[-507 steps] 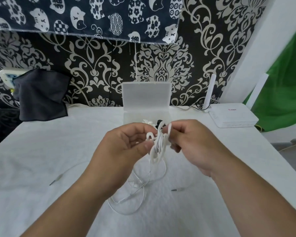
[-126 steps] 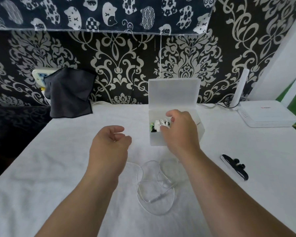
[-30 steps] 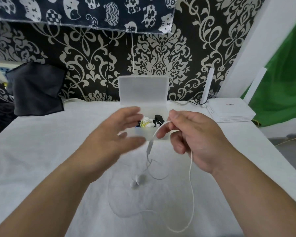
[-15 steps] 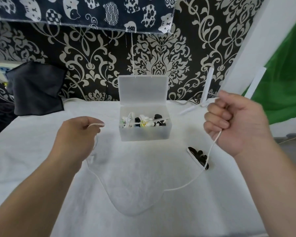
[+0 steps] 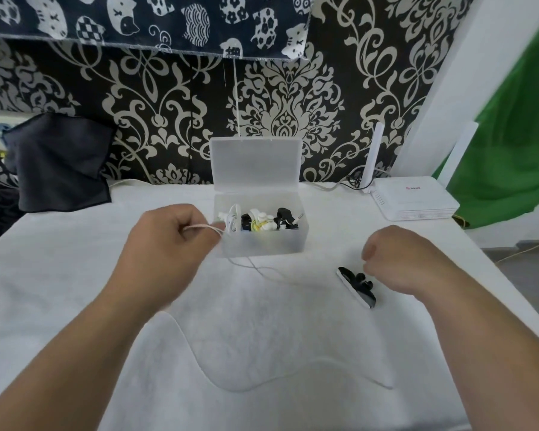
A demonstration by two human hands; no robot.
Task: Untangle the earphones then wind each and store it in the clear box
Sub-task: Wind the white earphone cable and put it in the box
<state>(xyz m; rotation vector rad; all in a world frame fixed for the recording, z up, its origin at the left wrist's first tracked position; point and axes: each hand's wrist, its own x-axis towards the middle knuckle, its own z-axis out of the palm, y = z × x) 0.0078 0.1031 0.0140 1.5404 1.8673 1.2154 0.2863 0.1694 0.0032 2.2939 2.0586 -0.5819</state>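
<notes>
White earphone cord (image 5: 262, 270) trails across the cloth-covered table (image 5: 59, 290), one end pinched in the left hand (image 5: 171, 241) beside the open clear box (image 5: 262, 244), probably anchoring a wind. Right hand (image 5: 395, 259) is loosely curled; whether it grips cord is unclear.

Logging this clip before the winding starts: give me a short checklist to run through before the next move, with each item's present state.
1. Clear box lid open: ok, it stands upright at the back.
2. Room in the box: cannot tell; wound earphones already fill much of what shows.
3. Left hand grip on the white earphone cable: ok, cable pinched beside the box.
4. Right hand grip on the cable: cannot tell, the fist is closed but no cable shows in it.
5. Cable free of knots: ok where visible; it lies in one loose curve across the white cloth.
6. Black earphone bundle stored: not ok, it lies outside on the cloth.
</notes>
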